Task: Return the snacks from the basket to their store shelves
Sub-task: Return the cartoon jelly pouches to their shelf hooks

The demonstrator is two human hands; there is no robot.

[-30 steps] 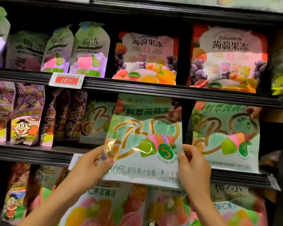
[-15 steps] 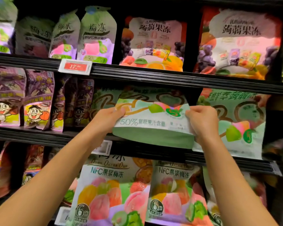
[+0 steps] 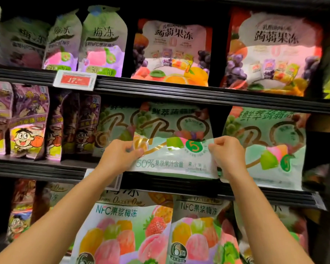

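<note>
The person's left hand [image 3: 120, 156] and right hand [image 3: 228, 155] pinch the side edges of a pale green jelly bag [image 3: 174, 155] on the middle shelf [image 3: 179, 185]. It reads "50%" and a circled "5", its long axis level, face toward the viewer. Its top bends back, hidden. At 10 o'clock a red price tag [image 3: 75, 80] shows "17.", the rest is blurred.

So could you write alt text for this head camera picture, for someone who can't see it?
Two bare hands, the left hand and the right hand, pinch the sides of a pale green jelly bag at the middle shelf of a store rack, in front of matching green bags. Other colourful snack bags fill the shelves above and below, and a red price tag hangs on the upper shelf edge.
</note>
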